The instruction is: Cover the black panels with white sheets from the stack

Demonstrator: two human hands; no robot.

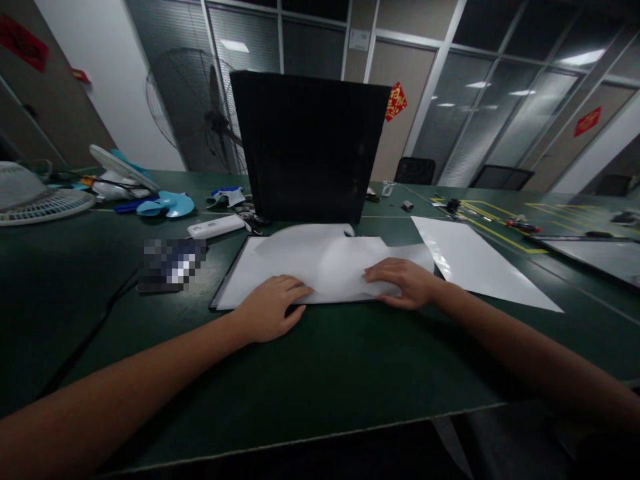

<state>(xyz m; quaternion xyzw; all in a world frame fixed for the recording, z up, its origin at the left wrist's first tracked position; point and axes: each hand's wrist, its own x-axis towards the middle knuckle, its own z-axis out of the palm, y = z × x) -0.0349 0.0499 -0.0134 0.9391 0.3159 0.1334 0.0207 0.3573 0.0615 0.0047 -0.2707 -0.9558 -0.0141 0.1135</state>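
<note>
A thin white sheet (pixel 335 260) lies in front of me over a flat, black-edged panel (pixel 227 287). It bulges in the middle, and its far edge and right end curl up. My left hand (pixel 270 307) rests at the near left part of the sheet, fingers stretched onto it and thumb apart near the panel's front edge. On the near right part lies my right hand (pixel 405 283), fingers spread and slightly bent, thumb apart. Neither hand visibly grips anything. Directly behind the sheet stands an upright black panel (pixel 310 147).
Another white sheet (pixel 475 260) lies on the green table (pixel 320 380) to the right. At left are a pixelated device (pixel 173 265) with a cable, a white stick-shaped thing (pixel 216 227), blue fan blades (pixel 167 204) and a white fan grille (pixel 55 205).
</note>
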